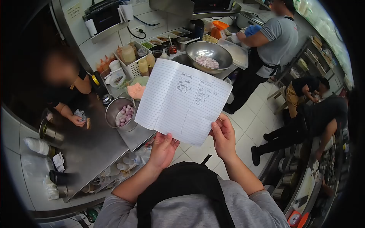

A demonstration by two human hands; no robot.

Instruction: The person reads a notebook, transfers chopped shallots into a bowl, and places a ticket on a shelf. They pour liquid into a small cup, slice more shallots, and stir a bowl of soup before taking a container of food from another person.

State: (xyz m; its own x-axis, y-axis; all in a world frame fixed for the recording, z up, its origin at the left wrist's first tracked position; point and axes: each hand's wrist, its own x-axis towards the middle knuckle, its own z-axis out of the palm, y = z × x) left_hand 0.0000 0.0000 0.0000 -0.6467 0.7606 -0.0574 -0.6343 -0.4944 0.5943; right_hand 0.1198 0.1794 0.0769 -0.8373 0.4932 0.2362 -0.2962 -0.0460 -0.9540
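Held open lined notebook [186, 106] aloft at a tilt, before the black apron [182, 190]. Gripped its bottom edge with left hand [164, 150], thumb and fingers closed on paper; pinched its right edge likewise with right hand [223, 136]. Noted short handwritten lists on both pages, too small to read reliably. Recorded purple bulbs [124, 117] in smaller metal bowl [110, 110], left of the pages on steel counter [102, 142]. Logged chopped pinkish pieces [207, 62] in large metal bowl [225, 53], beyond the top edge. Observed grey-shirted co-worker [279, 36] standing past that bowl, and seated person [62, 83] at far left, touching crumpled plastic [80, 114].
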